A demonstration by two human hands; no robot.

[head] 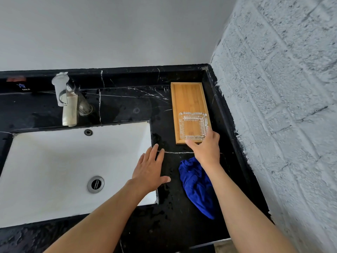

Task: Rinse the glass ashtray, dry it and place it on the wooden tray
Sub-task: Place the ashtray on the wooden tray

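Glass ashtray (pixel 193 126) on wooden tray (pixel 187 96) (right hand (pixel 206 146) gripping).

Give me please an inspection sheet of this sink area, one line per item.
Surface: black marble counter, wet spots near the white sink.
Job's things: glass ashtray on the near end of the wooden tray; blue cloth crumpled on the counter.
Clutter: nothing seen.
Grippers: right hand grips the ashtray's near edge; left hand flat, empty, at the sink's edge.
Cables: nothing seen.
Surroundings: chrome tap, textured brick wall at right.
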